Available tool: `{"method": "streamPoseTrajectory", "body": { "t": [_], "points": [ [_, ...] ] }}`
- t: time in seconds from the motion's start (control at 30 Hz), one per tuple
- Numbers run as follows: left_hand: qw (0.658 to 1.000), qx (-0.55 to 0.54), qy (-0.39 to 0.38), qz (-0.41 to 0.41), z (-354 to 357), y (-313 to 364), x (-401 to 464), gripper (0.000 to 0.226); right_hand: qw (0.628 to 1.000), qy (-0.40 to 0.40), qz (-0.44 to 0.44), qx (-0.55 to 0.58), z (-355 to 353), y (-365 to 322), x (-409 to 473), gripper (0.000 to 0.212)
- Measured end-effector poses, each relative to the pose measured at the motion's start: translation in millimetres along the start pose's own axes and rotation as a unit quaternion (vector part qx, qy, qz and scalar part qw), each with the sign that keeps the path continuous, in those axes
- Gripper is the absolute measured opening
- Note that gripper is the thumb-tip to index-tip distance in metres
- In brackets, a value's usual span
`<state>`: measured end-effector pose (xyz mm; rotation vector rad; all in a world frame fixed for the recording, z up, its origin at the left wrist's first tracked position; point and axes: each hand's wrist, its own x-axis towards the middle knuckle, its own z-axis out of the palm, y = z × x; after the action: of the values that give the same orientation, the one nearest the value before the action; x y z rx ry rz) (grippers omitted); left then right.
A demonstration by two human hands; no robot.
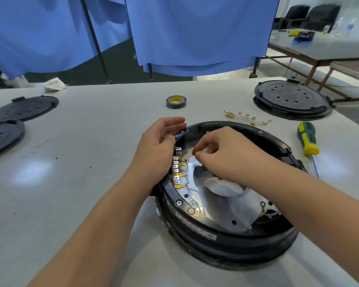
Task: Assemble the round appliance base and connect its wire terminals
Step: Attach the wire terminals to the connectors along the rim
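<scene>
The round black appliance base [226, 241] lies open on the white table, its silver inner plate showing. A row of metal tabs with gold wire terminals [177, 170] runs along its left inner wall. My left hand [158, 146] rests against the base's left rim, fingers relaxed and nearly straight. My right hand [222, 154] reaches inside the base and pinches a thin white wire near the upper tabs. A loose ring terminal [263, 204] lies inside on the right.
Loose gold-tipped wires [247, 118] lie behind the base. A yellow-green screwdriver [308, 141] is at the right, a tape roll [176, 101] behind. Black round covers sit at back right [292, 98] and far left [23, 107]. Blue curtains hang beyond the table.
</scene>
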<state>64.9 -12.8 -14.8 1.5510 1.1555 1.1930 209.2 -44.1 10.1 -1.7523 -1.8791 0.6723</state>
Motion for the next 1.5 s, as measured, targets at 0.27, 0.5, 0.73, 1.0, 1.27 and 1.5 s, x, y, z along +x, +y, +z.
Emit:
{"method": "streamPoseTrajectory", "body": {
  "t": [0.27, 0.5, 0.73, 1.0, 1.27, 1.5],
  "points": [
    [1.000, -0.010, -0.001, -0.011, 0.3, -1.0, 1.0, 0.045, 0.993, -0.050, -0.056, -0.092, -4.3, -11.0, 12.0, 0.008],
    [1.000, -0.008, 0.001, -0.008, 0.7, -1.1, 1.2, 0.045, 0.993, -0.108, -0.045, 0.026, 0.4, -5.9, 15.6, 0.005],
    [1.000, 0.002, 0.000, 0.000, 0.2, -2.9, 2.3, 0.046, 0.994, -0.099, -0.047, 0.001, 7.8, -5.1, 13.9, 0.009],
    [1.000, 0.000, -0.001, 0.004, 0.1, -3.2, 2.6, 0.047, 0.993, -0.109, 0.025, 0.033, 6.1, -5.7, 12.9, 0.006],
    [1.000, -0.023, -0.006, 0.000, -0.1, -3.4, 2.3, 0.049, 0.996, -0.081, -0.030, -0.015, 6.9, -8.5, 11.8, 0.008],
    [0.999, -0.047, -0.007, -0.005, 0.8, -3.1, 1.8, 0.050, 0.995, -0.079, -0.039, -0.046, 10.5, -8.1, 12.3, 0.006]
  ]
}}
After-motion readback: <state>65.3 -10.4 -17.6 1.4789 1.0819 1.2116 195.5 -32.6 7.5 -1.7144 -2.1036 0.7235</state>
